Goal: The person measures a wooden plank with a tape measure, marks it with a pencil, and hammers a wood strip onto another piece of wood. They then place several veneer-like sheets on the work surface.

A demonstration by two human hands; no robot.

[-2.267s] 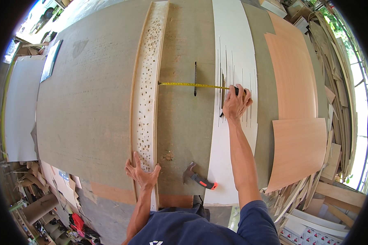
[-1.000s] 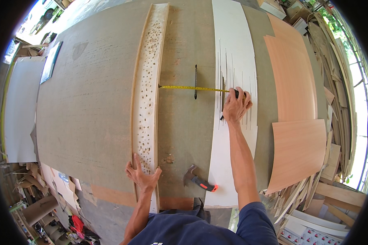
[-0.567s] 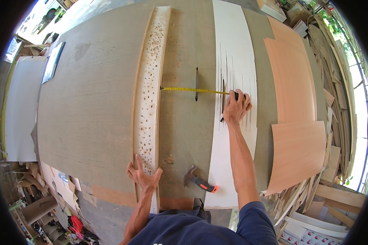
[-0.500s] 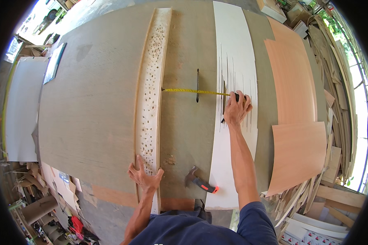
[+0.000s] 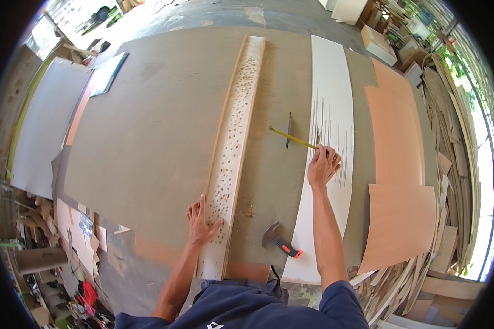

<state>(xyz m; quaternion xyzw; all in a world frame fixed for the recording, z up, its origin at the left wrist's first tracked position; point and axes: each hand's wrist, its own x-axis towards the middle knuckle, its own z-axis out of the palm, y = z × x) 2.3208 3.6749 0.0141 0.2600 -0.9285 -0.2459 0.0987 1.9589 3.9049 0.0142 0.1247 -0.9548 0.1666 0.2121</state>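
A wide grey table carries everything here, and the biggest pieces on it are a white panel running away from the person and orange-brown veneer sheets off to the right. A long strip of board pocked with small holes lies lengthwise left of the panel. The left hand presses flat on the strip's near end, fingers spread and closed on nothing. The right hand rests on the white panel beside a row of thin dark lines, fingers pinched on the end of a yellow tape measure that slants left toward the strip, crossing by a dark pencil-like marker. This looks like measuring across the gap; a mark would need the tape pulled straight. A hammer with a red grip lies near the table's front edge, between both arms.
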